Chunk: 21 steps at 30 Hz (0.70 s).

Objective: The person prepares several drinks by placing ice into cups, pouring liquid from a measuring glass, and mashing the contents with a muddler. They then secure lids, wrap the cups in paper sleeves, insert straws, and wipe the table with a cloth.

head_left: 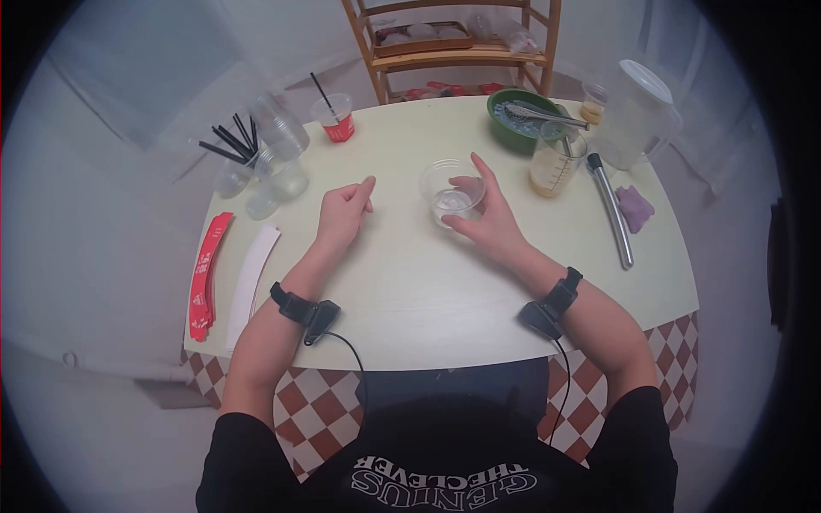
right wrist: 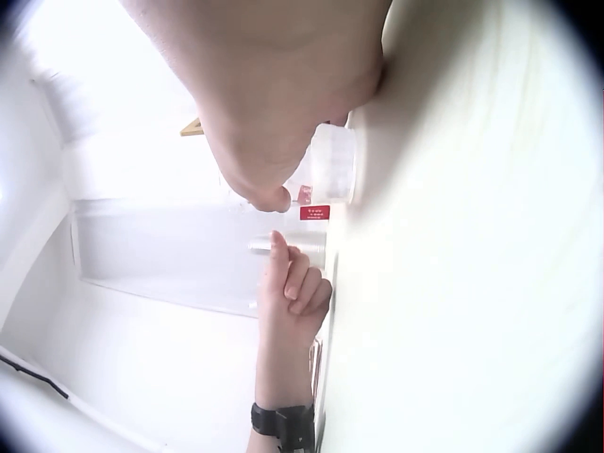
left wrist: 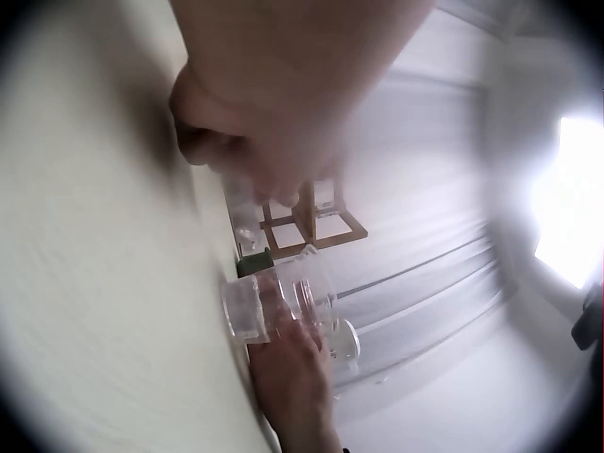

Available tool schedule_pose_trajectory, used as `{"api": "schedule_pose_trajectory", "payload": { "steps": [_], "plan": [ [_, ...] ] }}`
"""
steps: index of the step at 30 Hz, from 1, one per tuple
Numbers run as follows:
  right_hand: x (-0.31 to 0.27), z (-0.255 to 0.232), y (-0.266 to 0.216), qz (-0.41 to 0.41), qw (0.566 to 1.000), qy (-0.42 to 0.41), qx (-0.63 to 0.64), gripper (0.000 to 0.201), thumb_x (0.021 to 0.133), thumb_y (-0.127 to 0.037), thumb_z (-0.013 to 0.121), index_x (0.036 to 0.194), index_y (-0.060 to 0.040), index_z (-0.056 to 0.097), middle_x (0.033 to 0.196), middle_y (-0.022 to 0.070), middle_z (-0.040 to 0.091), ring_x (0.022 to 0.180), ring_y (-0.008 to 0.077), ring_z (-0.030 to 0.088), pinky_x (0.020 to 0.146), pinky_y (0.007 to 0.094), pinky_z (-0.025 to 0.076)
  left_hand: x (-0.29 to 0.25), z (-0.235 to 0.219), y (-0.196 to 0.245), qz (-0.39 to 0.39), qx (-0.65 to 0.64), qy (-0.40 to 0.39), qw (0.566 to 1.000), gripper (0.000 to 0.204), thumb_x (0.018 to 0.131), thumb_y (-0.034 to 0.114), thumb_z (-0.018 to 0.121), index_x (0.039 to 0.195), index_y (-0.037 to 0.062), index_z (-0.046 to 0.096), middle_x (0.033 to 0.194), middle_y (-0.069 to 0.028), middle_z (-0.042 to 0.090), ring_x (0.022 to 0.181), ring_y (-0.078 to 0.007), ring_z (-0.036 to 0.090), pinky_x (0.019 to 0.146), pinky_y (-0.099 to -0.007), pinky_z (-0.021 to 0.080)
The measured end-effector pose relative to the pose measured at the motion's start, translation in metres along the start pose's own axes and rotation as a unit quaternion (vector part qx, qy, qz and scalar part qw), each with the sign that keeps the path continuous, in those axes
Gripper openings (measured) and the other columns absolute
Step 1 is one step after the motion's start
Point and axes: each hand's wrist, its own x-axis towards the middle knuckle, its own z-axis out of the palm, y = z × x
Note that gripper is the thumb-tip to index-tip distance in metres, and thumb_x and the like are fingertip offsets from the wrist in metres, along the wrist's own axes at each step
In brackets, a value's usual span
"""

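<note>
A clear plastic cup point(head_left: 451, 198) stands at mid-table, with something clear and shiny low inside it. My right hand point(head_left: 494, 218) holds it from the right, thumb on the near side and fingers round the far side. The right wrist view shows the cup point(right wrist: 334, 162) upright at the table surface, partly hidden by that hand point(right wrist: 274, 104). Left of the cup and apart from it, my left hand point(head_left: 344, 212) holds nothing. Its fingers are loosely curled and the thumb points up in the right wrist view, where this hand point(right wrist: 294, 293) shows whole.
Far left are stacked clear cups point(head_left: 280, 128), black straws point(head_left: 233, 141) and a red-labelled cup point(head_left: 339, 128). Red printed strips point(head_left: 208, 278) and white strips point(head_left: 254, 278) lie nearer. Right: green bowl point(head_left: 505, 135), measuring jug point(head_left: 547, 175), lidded pitcher point(head_left: 629, 120), metal muddler point(head_left: 611, 209), purple cloth point(head_left: 634, 209).
</note>
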Motion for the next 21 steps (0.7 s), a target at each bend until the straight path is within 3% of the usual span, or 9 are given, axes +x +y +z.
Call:
{"api": "schedule_pose_trajectory", "payload": {
  "steps": [5,7,9,12,14,15,17,18,21],
  "plan": [
    [-0.004,0.003,-0.004,0.01,1.0,-0.013,0.007,0.116,0.087,-0.01,0.086,0.173,-0.0082,0.009,0.15,0.0226,0.057,0.136,0.0307,0.06,0.122,0.0436,0.043,0.006,-0.048,-0.023,0.114,-0.164,0.131,0.971,0.064,0.115,0.041,0.044,0.057,0.0137,0.044,0.05,0.0044,0.037,0.046,-0.0084,0.032,0.048,-0.0324,0.024],
    [0.0,-0.002,0.002,-0.002,1.0,-0.017,0.023,0.115,0.087,-0.01,0.086,0.173,-0.0083,0.009,0.15,0.0229,0.056,0.136,0.0306,0.059,0.123,0.0437,0.043,0.013,-0.076,-0.028,0.141,-0.131,0.231,0.954,0.056,0.112,0.037,0.043,0.061,0.0141,0.049,0.054,0.0045,0.041,0.048,-0.0083,0.036,0.048,-0.0317,0.026],
    [-0.001,-0.003,0.007,-0.005,0.999,-0.025,0.033,0.114,0.087,-0.01,0.084,0.173,-0.0086,0.009,0.151,0.0232,0.056,0.137,0.0301,0.059,0.123,0.0439,0.043,0.02,-0.112,-0.018,0.069,-0.262,0.288,0.919,0.042,0.105,0.029,0.052,0.067,0.0125,0.053,0.065,0.0034,0.051,0.05,-0.0091,0.036,0.048,-0.0312,0.026],
    [-0.002,-0.003,0.007,-0.014,0.999,-0.024,0.02,0.112,0.087,-0.009,0.084,0.173,-0.0084,0.012,0.151,0.0222,0.055,0.137,0.0299,0.059,0.122,0.044,0.044,0.06,-0.19,-0.052,0.049,-0.252,0.336,0.906,0.025,0.1,0.026,0.06,0.087,0.0065,0.069,0.079,-0.0001,0.063,0.06,-0.0134,0.051,0.054,-0.0322,0.04],
    [-0.002,-0.005,0.003,-0.009,0.999,-0.028,0.015,0.111,0.087,-0.01,0.084,0.173,-0.0084,0.014,0.151,0.0215,0.056,0.137,0.0298,0.059,0.121,0.0438,0.045,0.075,-0.218,-0.072,0.082,0.022,0.373,0.924,0.03,0.094,0.025,0.069,0.112,0.0016,0.076,0.099,-0.0079,0.073,0.085,-0.0205,0.068,0.074,-0.0361,0.053],
    [-0.002,-0.004,0.002,-0.007,1.0,-0.028,0.007,0.109,0.087,-0.01,0.084,0.173,-0.0085,0.016,0.151,0.0209,0.056,0.137,0.0296,0.059,0.121,0.0436,0.046,0.077,-0.224,-0.078,0.075,0.026,0.38,0.921,0.03,0.094,0.025,0.069,0.112,0.0016,0.076,0.099,-0.0079,0.073,0.085,-0.0205,0.068,0.074,-0.0361,0.053],
    [-0.001,-0.002,0.004,-0.006,0.999,-0.033,0.01,0.107,0.087,-0.01,0.084,0.172,-0.0085,0.019,0.15,0.0201,0.057,0.137,0.0295,0.059,0.12,0.0436,0.047,0.081,-0.232,-0.088,0.016,0.203,0.249,0.947,0.059,0.087,0.032,0.077,0.137,0.002,0.069,0.123,-0.0176,0.074,0.117,-0.0309,0.069,0.102,-0.041,0.054],
    [0.0,-0.002,0.005,-0.006,1.0,-0.027,0.008,0.105,0.087,-0.01,0.084,0.171,-0.0086,0.021,0.149,0.0192,0.057,0.137,0.0293,0.059,0.119,0.0436,0.047,0.082,-0.233,-0.094,0.009,0.204,0.255,0.945,0.059,0.087,0.032,0.077,0.137,0.002,0.069,0.123,-0.0176,0.074,0.117,-0.0309,0.069,0.102,-0.041,0.054],
    [0.0,-0.003,0.004,-0.01,0.999,-0.029,-0.012,0.102,0.087,-0.01,0.084,0.17,-0.009,0.024,0.149,0.0185,0.057,0.138,0.0287,0.059,0.119,0.0438,0.048,0.085,-0.225,-0.104,0.033,0.399,0.199,0.895,0.075,0.08,0.038,0.084,0.143,0.0041,0.064,0.143,-0.0227,0.065,0.131,-0.0369,0.064,0.114,-0.0415,0.048]
  ]
}}
